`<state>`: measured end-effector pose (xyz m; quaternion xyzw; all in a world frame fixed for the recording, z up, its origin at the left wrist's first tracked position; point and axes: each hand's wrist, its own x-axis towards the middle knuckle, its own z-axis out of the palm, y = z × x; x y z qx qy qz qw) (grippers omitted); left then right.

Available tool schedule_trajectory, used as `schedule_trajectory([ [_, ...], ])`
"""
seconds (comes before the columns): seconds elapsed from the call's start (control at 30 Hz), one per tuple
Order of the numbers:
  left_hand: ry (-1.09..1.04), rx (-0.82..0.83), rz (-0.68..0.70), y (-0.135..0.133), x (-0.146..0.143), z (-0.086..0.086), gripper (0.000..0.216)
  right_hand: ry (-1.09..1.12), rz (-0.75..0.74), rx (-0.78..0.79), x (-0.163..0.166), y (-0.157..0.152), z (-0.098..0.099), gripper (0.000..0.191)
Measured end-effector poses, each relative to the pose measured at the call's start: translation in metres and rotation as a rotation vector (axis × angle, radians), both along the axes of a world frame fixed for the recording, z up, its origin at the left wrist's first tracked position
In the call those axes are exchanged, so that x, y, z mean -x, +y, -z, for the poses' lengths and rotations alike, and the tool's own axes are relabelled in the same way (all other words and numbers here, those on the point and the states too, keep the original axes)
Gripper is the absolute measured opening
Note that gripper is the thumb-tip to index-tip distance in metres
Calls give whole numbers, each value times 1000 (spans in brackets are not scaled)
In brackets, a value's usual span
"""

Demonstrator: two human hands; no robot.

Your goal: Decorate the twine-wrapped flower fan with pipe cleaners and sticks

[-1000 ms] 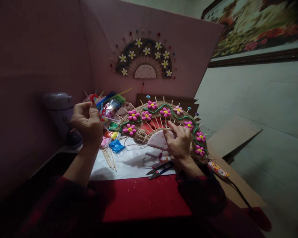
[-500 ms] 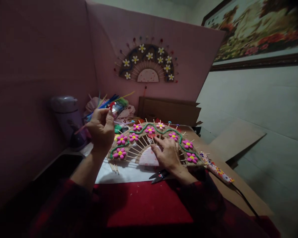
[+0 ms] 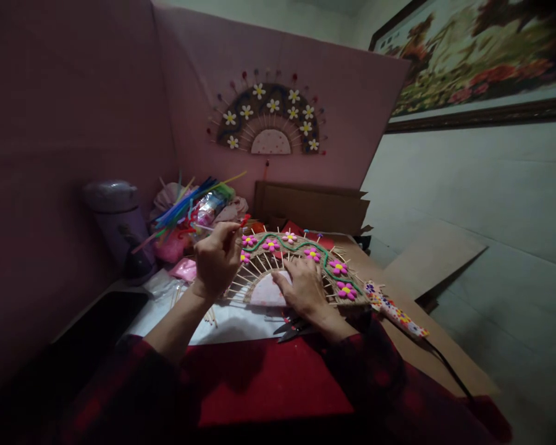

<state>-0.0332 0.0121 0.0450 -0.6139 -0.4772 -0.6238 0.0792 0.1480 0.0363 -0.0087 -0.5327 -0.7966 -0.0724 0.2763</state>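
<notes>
Pink upright panel [image 3: 347,111] behind white sheet [image 3: 241,329]. Brown twine fan with pink flowers [image 3: 296,247] before me, partly over sheet. My left hand [image 3: 217,259] pinches small red piece [image 3: 244,220] near fan's left side; my right hand [image 3: 304,289] rests on fan's pale half-round base [image 3: 266,290], grip unclear.

At nine o'clock a purple flask [image 3: 120,225] is seen. At twelve, a white-flowered fan [image 3: 273,105] is displayed on a pink panel [image 3: 366,111]. A framed picture [image 3: 482,62] is hung at two o'clock; at three, a brown board [image 3: 435,256] is seen.
</notes>
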Motion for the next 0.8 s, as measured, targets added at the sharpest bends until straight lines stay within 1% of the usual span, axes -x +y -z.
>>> schedule_trajectory([
  [0.1,27,69,45,-1,-8,5,9,-9,0,-14,0,-2,2,35],
  [0.17,-11,115,127,-1,-15,8,9,-15,-2,-22,2,-5,2,35],
  [0.23,-142,195,284,0,-24,13,9,-16,0,-42,2,-9,0,35],
  [0.33,-438,441,605,2,-38,21,14,50,12,-98,1,-14,-7,30],
  [0.4,-545,578,756,3,-45,25,20,181,-43,-123,-2,-16,-12,26],
  [0.43,-578,616,804,2,-47,26,23,276,-108,-115,-4,-16,-14,25],
  [0.47,-598,642,836,2,-49,26,26,386,-196,-88,-5,-16,-16,26],
  [0.53,-616,676,870,0,-51,27,29,619,-380,14,-6,-14,-16,26],
  [0.6,-612,715,892,-1,-51,27,30,825,-507,130,-5,-11,-15,23],
  [0.7,-623,770,924,-1,-50,28,32,1037,-571,228,-3,-7,-12,17],
  [0.8,-654,804,935,-1,-49,30,35,1150,-530,269,-2,-7,-14,17],
])
